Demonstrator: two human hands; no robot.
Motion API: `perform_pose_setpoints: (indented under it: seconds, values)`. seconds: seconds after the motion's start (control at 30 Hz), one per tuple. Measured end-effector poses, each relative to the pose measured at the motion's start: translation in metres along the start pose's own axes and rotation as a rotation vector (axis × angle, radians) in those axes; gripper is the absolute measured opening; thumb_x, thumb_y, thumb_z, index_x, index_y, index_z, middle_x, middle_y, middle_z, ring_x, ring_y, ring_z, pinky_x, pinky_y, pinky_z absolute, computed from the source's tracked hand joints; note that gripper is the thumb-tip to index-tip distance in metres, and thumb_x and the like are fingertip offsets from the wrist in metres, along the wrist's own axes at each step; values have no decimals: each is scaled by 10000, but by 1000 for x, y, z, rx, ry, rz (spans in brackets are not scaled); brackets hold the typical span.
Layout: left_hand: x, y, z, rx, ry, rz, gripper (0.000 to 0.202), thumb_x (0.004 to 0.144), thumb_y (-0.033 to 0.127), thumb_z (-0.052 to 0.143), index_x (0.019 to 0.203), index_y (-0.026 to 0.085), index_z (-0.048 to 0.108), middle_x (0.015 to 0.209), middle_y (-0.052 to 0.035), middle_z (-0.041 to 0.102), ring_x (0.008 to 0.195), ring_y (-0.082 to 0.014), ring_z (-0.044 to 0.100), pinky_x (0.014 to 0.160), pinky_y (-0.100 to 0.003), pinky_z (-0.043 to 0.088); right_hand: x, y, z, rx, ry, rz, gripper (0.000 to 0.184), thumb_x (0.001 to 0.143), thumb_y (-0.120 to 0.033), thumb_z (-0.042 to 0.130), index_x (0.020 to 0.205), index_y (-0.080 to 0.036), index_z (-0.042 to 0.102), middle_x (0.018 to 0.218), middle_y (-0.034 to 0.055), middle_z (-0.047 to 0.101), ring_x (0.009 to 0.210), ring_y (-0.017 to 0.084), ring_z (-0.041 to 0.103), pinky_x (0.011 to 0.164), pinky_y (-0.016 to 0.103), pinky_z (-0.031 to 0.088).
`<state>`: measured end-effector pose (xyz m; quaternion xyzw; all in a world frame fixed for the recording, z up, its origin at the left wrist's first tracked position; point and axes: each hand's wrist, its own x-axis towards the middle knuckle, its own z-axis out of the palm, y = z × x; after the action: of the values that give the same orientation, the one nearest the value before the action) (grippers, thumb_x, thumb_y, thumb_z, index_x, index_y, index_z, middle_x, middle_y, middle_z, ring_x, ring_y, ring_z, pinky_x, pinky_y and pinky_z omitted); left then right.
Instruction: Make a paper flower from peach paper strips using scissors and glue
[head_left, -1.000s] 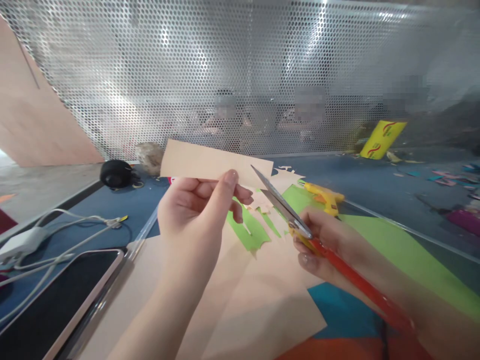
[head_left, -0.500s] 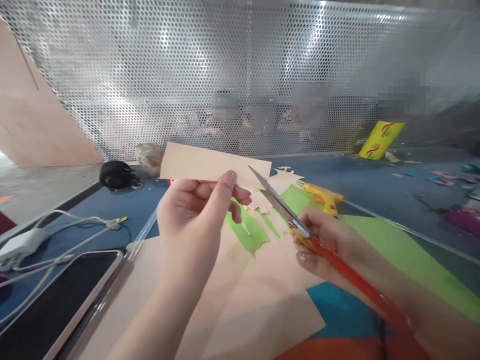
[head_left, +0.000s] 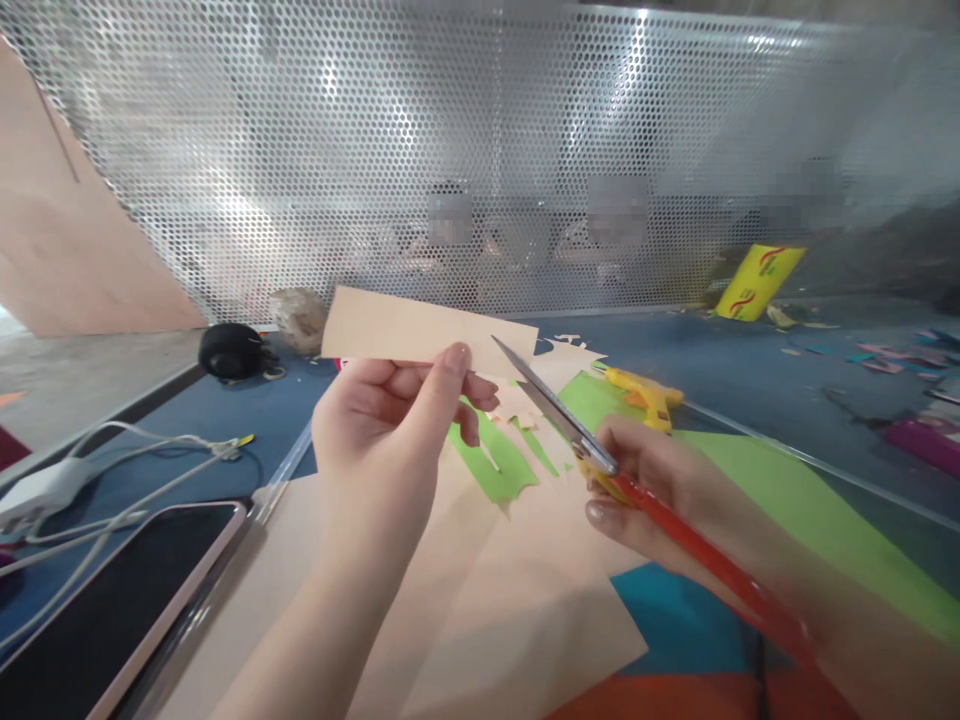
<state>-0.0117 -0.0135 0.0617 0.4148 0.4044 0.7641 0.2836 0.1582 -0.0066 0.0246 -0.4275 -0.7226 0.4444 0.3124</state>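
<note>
The strip (head_left: pixel 397 325) is plain cream paper, long and narrow, with straight edges and a slight tilt down to the right. It is held up over the desk (head_left: pixel 727 365) in the left hand (head_left: pixel 379 430), whose grip is closed on its lower edge, thumb in front and fingers behind. The right hand (head_left: pixel 652 480) has its grip wrapped around the red and yellow handles of the scissors (head_left: pixel 596 450). Their blades are slightly parted, the upper tip overlapping the strip's right part in view; whether they touch, I cannot tell.

The desk is blue, spread with cream sheets (head_left: pixel 510 610), green paper (head_left: pixel 795 490) and small scraps. A yellow glue gun (head_left: pixel 646 392) lies beyond the scissors, a phone (head_left: pixel 127 600) at left. A perforated metal screen (head_left: pixel 300 150) stands behind. The yellow packet (head_left: pixel 760 283) bears red curves and print too small to read.
</note>
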Motion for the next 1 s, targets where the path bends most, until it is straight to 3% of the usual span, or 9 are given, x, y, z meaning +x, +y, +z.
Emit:
perform_pose_setpoints:
  seconds: [0.23,0.73,0.9,1.0]
  values:
    - [3,-4,0,27,1,61,178,671,158,647,530,147,539,462,18,576,411,-105,526,361,-223,379,0,-1,-1,-28,2,2,347,715,-475,585,687,-211,362,618,-45,356,533,92,346,460,223,276]
    - [4,-8,-4,67,-102,-30,147,690,268,643,647,144,577,551,-3,602,458,-101,535,381,-212,404,1,-13,-3,15,-63,72,287,771,-316,575,672,-198,333,569,-73,312,464,47,305,414,180,241]
    - [5,-17,-7,89,-230,-87,186,745,326,589,678,155,556,638,-9,623,520,-103,547,461,-236,450,5,-10,-3,14,-27,45,356,718,-351,634,659,-202,315,548,-80,295,459,51,283,415,187,219]
    - [8,-19,-9,65,-203,-53,175,755,302,579,658,165,529,629,-1,606,566,-115,550,472,-234,444,4,-10,-5,-16,-71,30,338,740,-396,604,693,-203,331,596,-67,312,506,63,307,453,196,256]
